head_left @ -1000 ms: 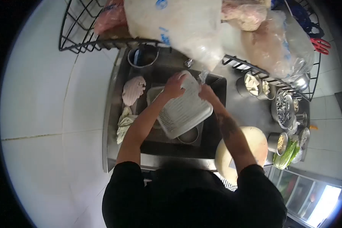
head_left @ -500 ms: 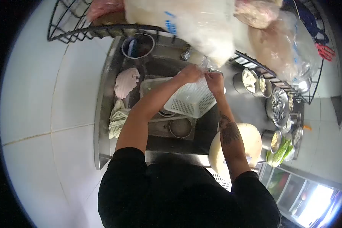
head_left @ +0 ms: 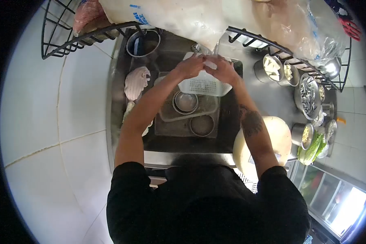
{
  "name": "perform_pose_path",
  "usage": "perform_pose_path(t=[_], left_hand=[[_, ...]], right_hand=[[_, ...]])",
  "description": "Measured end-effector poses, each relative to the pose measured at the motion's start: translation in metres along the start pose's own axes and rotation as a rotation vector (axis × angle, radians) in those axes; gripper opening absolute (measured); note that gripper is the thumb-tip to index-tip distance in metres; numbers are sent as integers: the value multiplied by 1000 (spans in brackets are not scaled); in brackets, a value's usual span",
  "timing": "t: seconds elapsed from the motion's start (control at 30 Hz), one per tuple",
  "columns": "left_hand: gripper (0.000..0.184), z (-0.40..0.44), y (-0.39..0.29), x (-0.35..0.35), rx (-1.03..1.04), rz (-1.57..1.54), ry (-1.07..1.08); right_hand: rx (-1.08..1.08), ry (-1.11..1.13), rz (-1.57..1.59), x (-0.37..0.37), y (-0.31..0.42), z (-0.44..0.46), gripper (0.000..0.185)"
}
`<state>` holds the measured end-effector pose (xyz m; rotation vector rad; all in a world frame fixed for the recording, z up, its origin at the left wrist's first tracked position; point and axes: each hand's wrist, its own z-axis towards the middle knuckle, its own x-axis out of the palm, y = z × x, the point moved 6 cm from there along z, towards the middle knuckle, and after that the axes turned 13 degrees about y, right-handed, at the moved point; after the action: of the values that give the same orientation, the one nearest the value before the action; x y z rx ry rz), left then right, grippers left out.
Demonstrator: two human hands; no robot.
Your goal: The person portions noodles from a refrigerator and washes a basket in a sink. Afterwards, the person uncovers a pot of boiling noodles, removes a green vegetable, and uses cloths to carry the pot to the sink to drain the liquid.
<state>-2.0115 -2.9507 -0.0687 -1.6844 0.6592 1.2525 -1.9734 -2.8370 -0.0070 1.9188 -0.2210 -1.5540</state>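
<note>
My left hand [head_left: 191, 67] and my right hand [head_left: 221, 70] are close together at the far side of the sink, fingers closed. Between them is a pale, see-through plastic bag [head_left: 210, 64], mostly hidden by my fingers. Directly beneath my hands is a white perforated basket [head_left: 203, 86], its far part covered by my hands. Behind my hands, the tap area is partly hidden by a large bag of white stuff [head_left: 179, 20] drooping from the rack.
In the sink [head_left: 150, 142] lie a translucent tray [head_left: 207, 106] and round metal bowls [head_left: 186, 102]. A black wire rack [head_left: 268, 39] overhangs the far side. A pink cloth [head_left: 136, 83] hangs left. Right: a round wooden block [head_left: 280, 138], several food pots [head_left: 307, 95].
The white basket has shifted toward the far side of the sink, uncovering the metal bowls. My hands are now lower over it, fingers curled inward. The view has shifted slightly.
</note>
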Motion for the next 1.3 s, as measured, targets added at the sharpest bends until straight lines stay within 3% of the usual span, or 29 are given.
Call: perform_pose_path(t=[0.07, 0.1, 0.23, 0.33, 0.47, 0.57, 0.6, 0.67, 0.7, 0.77, 0.8, 0.87, 0.93, 1.0, 1.03, 1.07, 1.2, 1.27, 1.3], left_hand=[[28, -14, 1, -3, -20, 168, 42], [22, -23, 4, -3, -79, 322, 96], [14, -46, -1, -25, -128, 226, 26], [13, -55, -20, -41, -76, 237, -57], [10, -55, -45, -49, -110, 349, -91], [12, -98, -81, -5, -60, 113, -90], [13, -111, -86, 24, -35, 70, 16], [13, -134, -96, 84, 8, -26, 321], [13, -143, -106, 88, 7, -29, 325], [10, -151, -123, 81, 4, 0, 216], [10, -150, -129, 73, 13, 0, 222], [8, -144, -135, 45, -114, 90, 57], [8, -139, -148, 43, -128, 66, 82], [8, -137, -160, 49, -132, 39, 105], [9, -137, -158, 66, -137, -5, 222], [10, -134, -154, 75, -142, -44, 340], [18, -130, -125, 58, -274, 51, 311], [25, -136, -69, 48, -572, -333, -32], [28, -138, -59, 38, -610, -407, -135]], right_hand=[[159, 230, -187, -9, 7, -7, 56], [108, 192, -284, -3, -8, -4, 65], [69, 154, -370, 3, -10, -12, 64], [-45, -109, -451, 4, -13, -11, 69], [-40, -224, -420, -12, 5, -44, 72], [-57, -44, -328, 25, 16, -95, 70], [-58, 45, -256, 43, 16, -114, 70], [101, 470, 12, 88, 13, -143, 64], [102, 473, 16, 105, 13, -157, 64], [-1, 244, -93, 123, 13, -176, 70], [8, 240, -90, 119, 15, -174, 70], [-65, -109, -203, 82, 25, -171, 68], [-52, -164, -226, 64, 28, -179, 69], [1, 222, -125, 81, 11, -187, 69], [38, 412, -46, 84, 1, -194, 67], [70, 387, -50, 78, -3, -203, 67], [-31, 193, 127, 53, -2, -204, 68], [-18, -205, 35, 26, 1, -200, 68], [131, -260, 132, 22, -1, -198, 62]])
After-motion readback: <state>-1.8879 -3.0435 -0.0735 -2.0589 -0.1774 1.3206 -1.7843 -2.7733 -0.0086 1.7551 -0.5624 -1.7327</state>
